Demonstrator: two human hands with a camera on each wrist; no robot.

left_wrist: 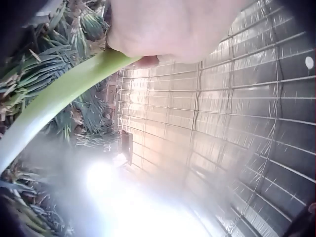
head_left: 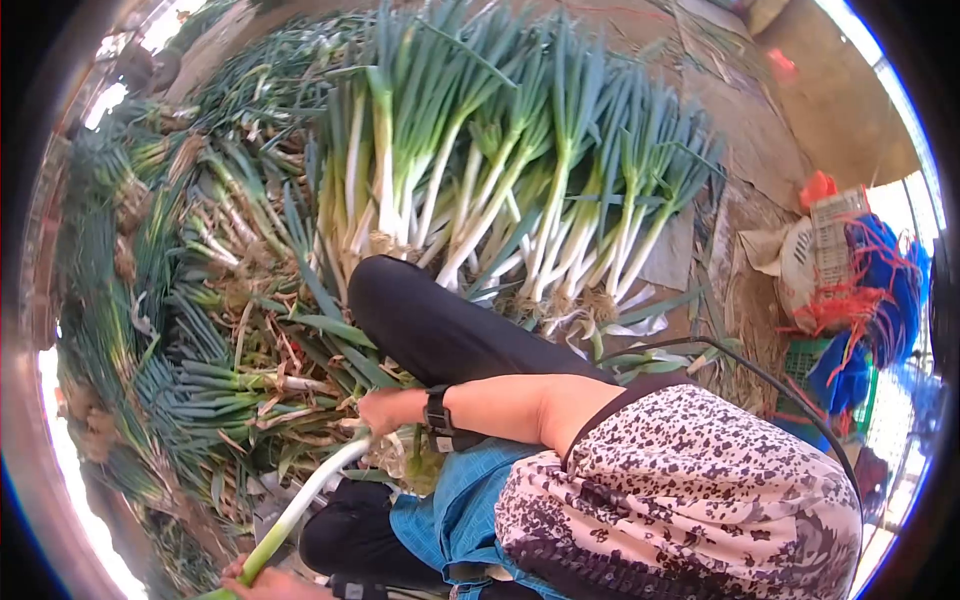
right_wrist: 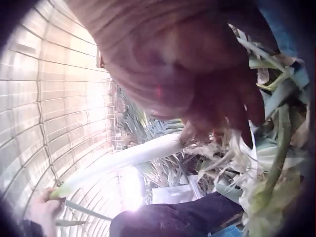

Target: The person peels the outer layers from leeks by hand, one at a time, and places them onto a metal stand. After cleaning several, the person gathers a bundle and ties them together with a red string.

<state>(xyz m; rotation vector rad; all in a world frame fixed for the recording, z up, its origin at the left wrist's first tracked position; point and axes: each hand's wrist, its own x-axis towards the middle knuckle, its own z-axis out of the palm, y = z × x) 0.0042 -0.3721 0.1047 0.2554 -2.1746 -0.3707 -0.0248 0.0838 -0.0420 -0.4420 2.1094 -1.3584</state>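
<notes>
One long green onion (head_left: pixel 318 488) is stretched between the two hands, white toward its root end and green toward the other. My left hand (head_left: pixel 280 584), low in the head view, grips the green part; the left wrist view shows its fingers (left_wrist: pixel 143 42) wrapped over the stalk. At the root end my right hand (head_left: pixel 382 411) holds the onion, its fingers (right_wrist: pixel 237 98) curled down around the base. Pale papery skins (right_wrist: pixel 237 153) hang under those fingers in the right wrist view.
Several bunches of cleaned onions (head_left: pixel 560 180) stand beyond the bent knee (head_left: pixel 420 300). Uncleaned onions (head_left: pixel 200 400) are heaped in front. A green crate (head_left: pixel 800 365), blue bags (head_left: pixel 885 290) and red string lie to the side. Wire mesh (left_wrist: pixel 197 98) lines one side.
</notes>
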